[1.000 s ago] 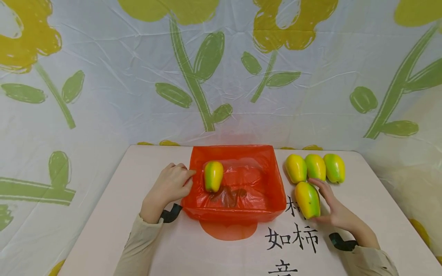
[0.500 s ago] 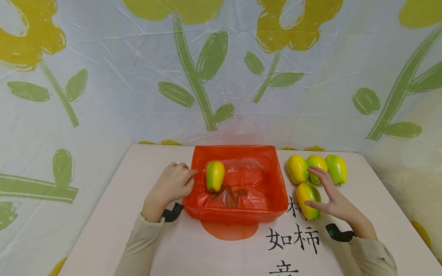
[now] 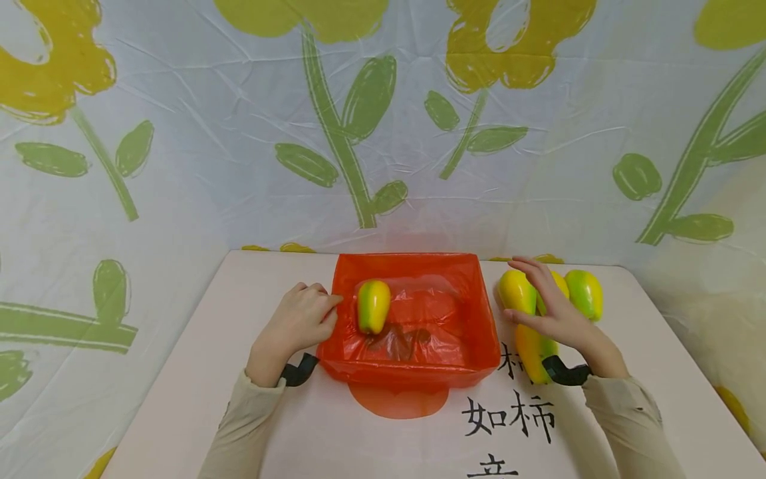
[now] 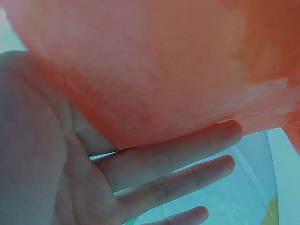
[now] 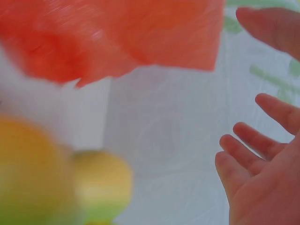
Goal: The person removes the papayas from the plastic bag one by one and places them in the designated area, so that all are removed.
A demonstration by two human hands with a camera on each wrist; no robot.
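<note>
My left hand [image 3: 296,316] pinches the left rim of a red plastic bag [image 3: 413,374], spread open like a box on the table. In the left wrist view, the bag's wall hangs over the hand, hiding part of it. One yellow-and-green fruit [image 3: 374,307], shaped like a mango or small papaya, lies inside at the left. My right hand [image 3: 559,316] hovers right of the bag with fingers spread, holding nothing. Beneath it is a near fruit [image 3: 526,352], partly covered by the hand and wrist. Behind stand a left fruit [image 3: 516,291], a mostly hidden middle one and a right fruit [image 3: 584,294].
The pale table [image 3: 203,372] carries black written characters [image 3: 509,416] in front of the fruits. A red flap [image 3: 397,402] of the bag lies toward me. A flower-printed cloth [image 3: 239,186] hangs behind the table and at both sides.
My right hand has come off the near fruit, which stays on the table, and has moved up and left toward the bag. My left hand keeps its place on the rim.
</note>
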